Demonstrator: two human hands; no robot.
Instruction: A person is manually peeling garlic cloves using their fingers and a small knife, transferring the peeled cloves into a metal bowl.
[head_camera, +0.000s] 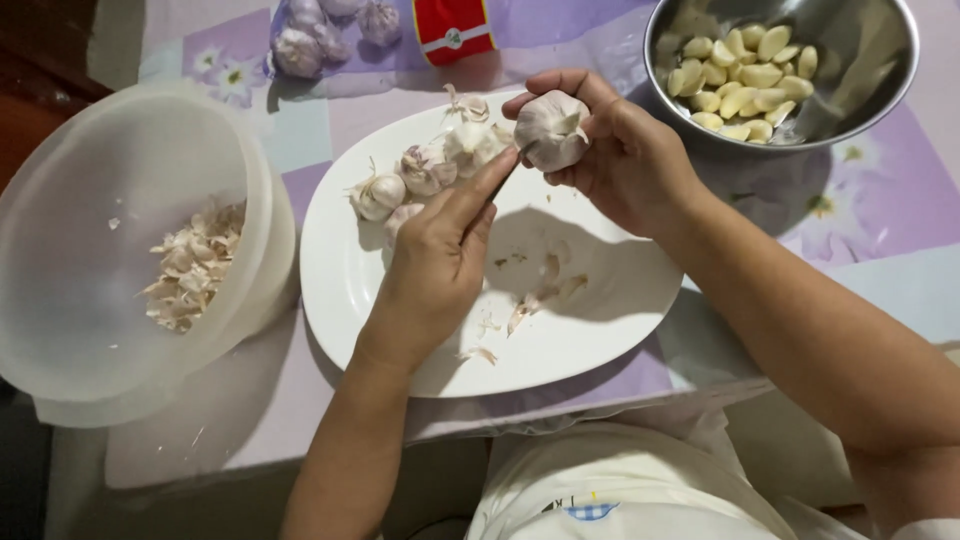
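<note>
My right hand holds a whole white garlic bulb above a large white oval plate. My left hand hovers over the plate with its thumb and forefinger stretched out, their tips touching the bulb's left side. Several more garlic bulbs lie on the plate's far left part. Bits of papery skin are scattered on the plate between my hands.
A translucent white plastic bowl holding garlic skins stands at the left. A steel bowl with peeled cloves is at the upper right. A net bag of garlic bulbs and a red packet lie at the far edge of the flowered tablecloth.
</note>
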